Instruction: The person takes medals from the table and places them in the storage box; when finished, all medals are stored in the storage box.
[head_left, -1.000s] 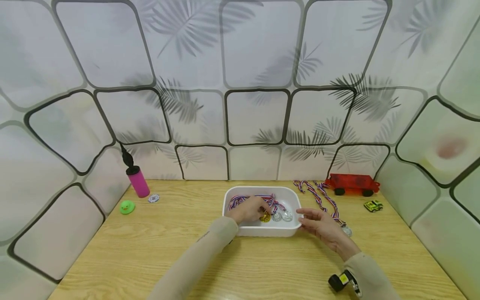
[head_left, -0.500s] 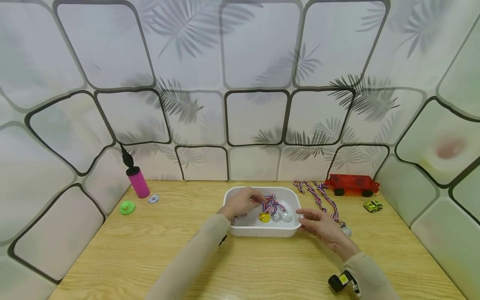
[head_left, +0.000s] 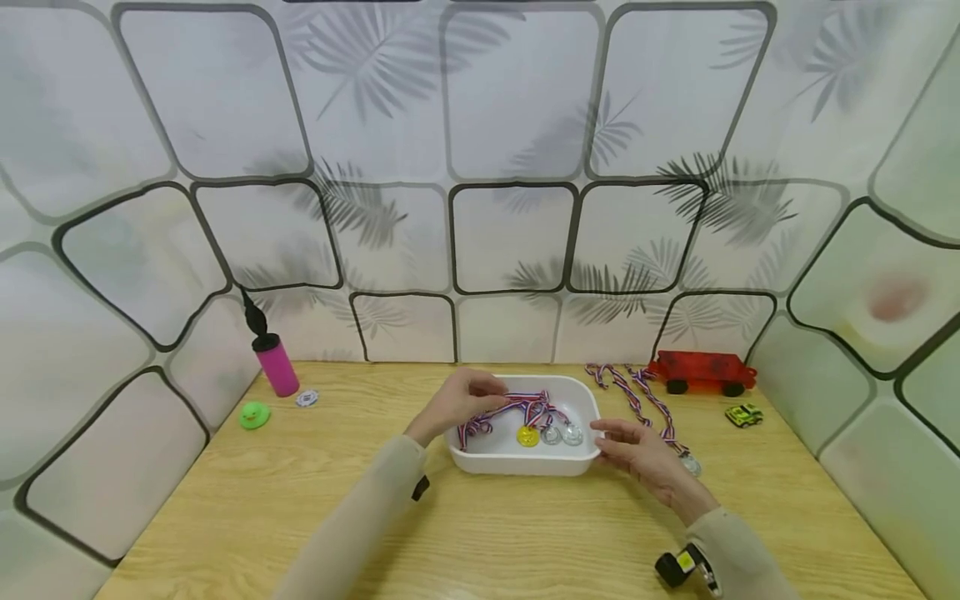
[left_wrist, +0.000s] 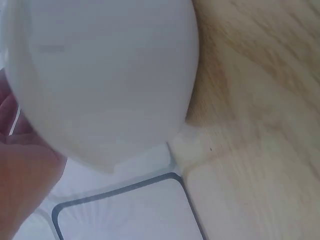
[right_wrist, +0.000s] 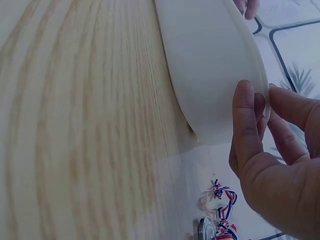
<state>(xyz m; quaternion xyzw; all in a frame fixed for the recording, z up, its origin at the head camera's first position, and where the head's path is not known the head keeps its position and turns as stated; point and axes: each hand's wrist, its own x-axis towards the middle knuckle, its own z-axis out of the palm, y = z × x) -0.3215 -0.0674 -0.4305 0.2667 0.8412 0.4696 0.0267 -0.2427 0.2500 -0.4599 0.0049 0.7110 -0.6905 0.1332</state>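
A white plastic tray (head_left: 517,463) stands on the table with several medals inside. Near its front lie a gold medal (head_left: 528,436), a silver medal (head_left: 551,434) and a second silver one. Their red, white and blue ribbons (head_left: 480,423) run toward the left end. My left hand (head_left: 459,402) reaches over the left rim, fingers bent at the ribbons; whether they pinch one I cannot tell. In the left wrist view the tray wall hides most of that hand (left_wrist: 25,160). My right hand (head_left: 641,454) grips the right rim, thumb and fingers on either side (right_wrist: 272,145).
Right of the tray, another silver medal (head_left: 691,464) lies with its ribbon (head_left: 660,408) stretched backward. A red wagon (head_left: 701,372) and a yellow toy car (head_left: 744,415) are beyond. At left stand a pink pump (head_left: 277,369), a green duck (head_left: 254,414) and a poker chip (head_left: 307,398).
My left hand has moved left from beside the gold medal to the tray's left rim, uncovering the gold medal and ribbons. The right hand keeps its place on the rim.
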